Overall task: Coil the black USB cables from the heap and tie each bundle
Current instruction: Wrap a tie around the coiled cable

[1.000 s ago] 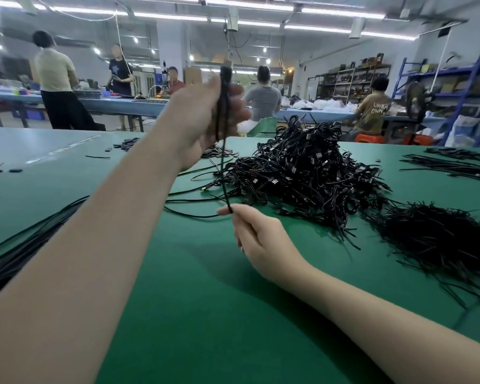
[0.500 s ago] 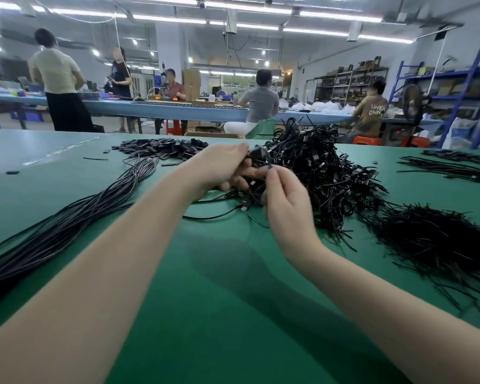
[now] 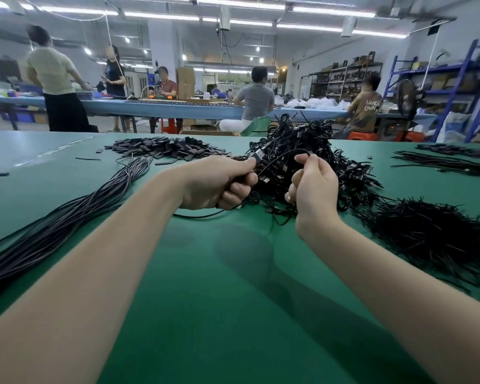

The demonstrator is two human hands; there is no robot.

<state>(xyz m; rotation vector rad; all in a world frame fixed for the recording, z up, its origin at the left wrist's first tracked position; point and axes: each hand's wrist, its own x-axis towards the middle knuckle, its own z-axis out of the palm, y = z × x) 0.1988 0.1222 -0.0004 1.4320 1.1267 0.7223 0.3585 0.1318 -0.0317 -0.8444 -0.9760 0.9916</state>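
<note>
Left hand point(image 3: 219, 184) is curled tight round a partly coiled black USB cable point(image 3: 277, 159), with a silver plug end sticking out above the thumb at the top of the fist. Right hand point(image 3: 313, 187) has its fingers point(image 3: 302, 159) pinched together on the same cable, which arcs between the two hands just in front of the heap point(image 3: 316, 156). A loose tail of the cable point(image 3: 203, 216) runs out under the left hand onto the green worktop point(image 3: 205, 286). My read: mid-coil, no tie on yet. Risks from here: the hands are working right against the heap, so the next wrap could snag a neighbouring cable or plug and drag it into the bundle. The trailing tail could also catch as it's pulled in, giving an uneven loop. If the left grip loosens while the right goes for a tie, I'd expect the coil to spring open. The pile of short black ties point(image 3: 432, 239) sits to the right, well apart from the hands, so that reach is one-handed. Straight cable bunch point(image 3: 67, 217) lies to the left and small black flat pieces point(image 3: 166, 148) beyond it, both out of the way.
</note>
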